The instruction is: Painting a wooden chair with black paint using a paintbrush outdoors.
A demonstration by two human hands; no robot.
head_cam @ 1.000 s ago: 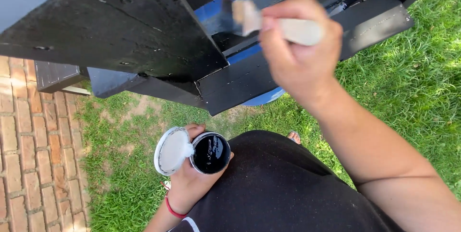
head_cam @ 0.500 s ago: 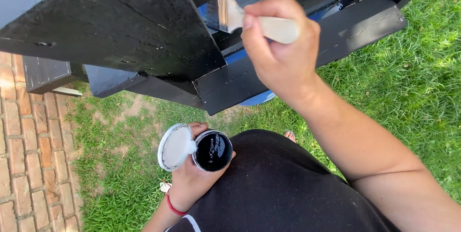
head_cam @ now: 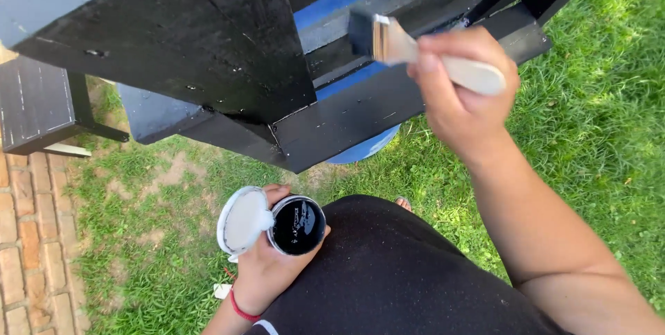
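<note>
Two hands are busy: our left hand (head_cam: 267, 276) grasps a small round open can of black paint (head_cam: 296, 225) with its white round lid (head_cam: 244, 219) alongside, above the grass (head_cam: 589, 141). Our right hand (head_cam: 460, 92) clenches a pale-handled flat paintbrush (head_cam: 415, 54), whose black bristles touch the black-painted wooden furniture (head_cam: 208, 51). Since half a second ago the brush has shifted right along the slat.
</note>
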